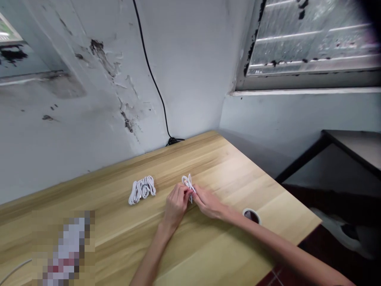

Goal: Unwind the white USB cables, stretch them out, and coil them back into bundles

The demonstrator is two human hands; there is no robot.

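Over the middle of the wooden table, my left hand (177,198) and my right hand (206,200) meet around a looped white cable (187,180). Fingers of both hands pinch the bundle near its middle, and its loops stick up above the fingertips. The fingers hide the cable's lower part and whatever fastens it. To the left, several coiled white cables (142,190) lie side by side on the tabletop, apart from my hands.
A round cup-like object with a white rim and dark inside (251,216) is by my right forearm. A pixelated object (65,254) lies at lower left. A black cord (151,75) runs down the wall to the back edge of the table (119,238). A dark-framed table (357,147) stands at right.
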